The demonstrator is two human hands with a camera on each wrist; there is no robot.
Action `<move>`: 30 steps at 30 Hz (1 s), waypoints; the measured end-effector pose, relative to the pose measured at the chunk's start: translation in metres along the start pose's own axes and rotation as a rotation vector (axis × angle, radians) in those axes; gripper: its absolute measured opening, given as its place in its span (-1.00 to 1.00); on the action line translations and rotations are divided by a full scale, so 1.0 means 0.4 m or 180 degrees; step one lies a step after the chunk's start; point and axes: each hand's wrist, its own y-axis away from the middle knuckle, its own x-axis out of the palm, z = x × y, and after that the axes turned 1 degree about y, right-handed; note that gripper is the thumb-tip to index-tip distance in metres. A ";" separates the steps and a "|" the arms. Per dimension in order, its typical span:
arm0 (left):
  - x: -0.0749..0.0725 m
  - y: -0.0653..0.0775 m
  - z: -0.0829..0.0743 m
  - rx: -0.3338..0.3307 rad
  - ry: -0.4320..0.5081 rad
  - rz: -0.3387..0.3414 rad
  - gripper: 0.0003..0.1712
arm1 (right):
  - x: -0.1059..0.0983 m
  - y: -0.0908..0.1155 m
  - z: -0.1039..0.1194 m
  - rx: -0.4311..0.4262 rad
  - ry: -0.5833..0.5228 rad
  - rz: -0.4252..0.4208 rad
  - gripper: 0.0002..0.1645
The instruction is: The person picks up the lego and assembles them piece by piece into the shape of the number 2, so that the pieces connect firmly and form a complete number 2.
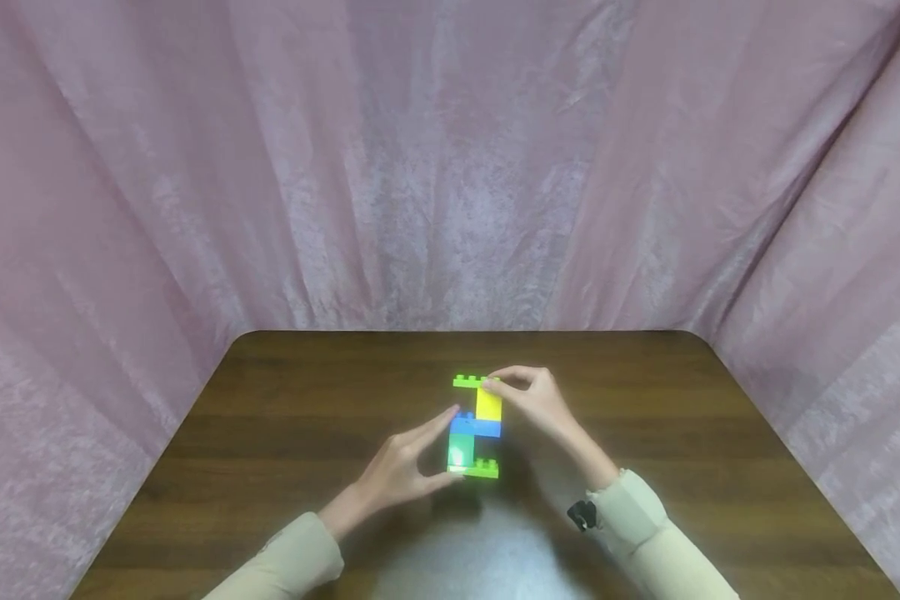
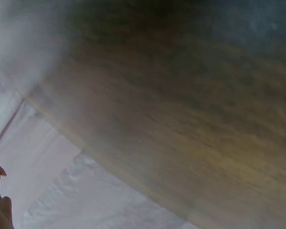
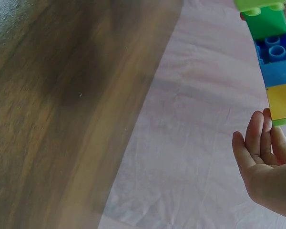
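A zigzag stack of toy building bricks is held up between both hands. From top to bottom it has a lime brick (image 1: 465,382), a yellow brick (image 1: 488,406), a blue brick (image 1: 476,427), a green brick (image 1: 461,448) and another lime brick (image 1: 484,470). My left hand (image 1: 397,467) grips the stack's lower part, thumb at the bottom lime brick and fingers by the blue one. At the top right corner, my right hand (image 1: 536,398) pinches the upper lime brick above the yellow. The left wrist view catches only slivers of fingers and bricks at its left edge.
A brown wooden table (image 1: 307,375) with rounded far corners lies under the hands. Pink curtains (image 1: 480,167) hang behind it and along both sides. A small black object (image 1: 582,515) sits at the right sleeve cuff (image 1: 630,504).
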 end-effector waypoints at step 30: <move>-0.004 -0.035 -0.005 -0.0357 0.0483 -0.0240 -0.10 | -0.008 0.060 -0.037 -0.1051 0.0337 0.0226 0.02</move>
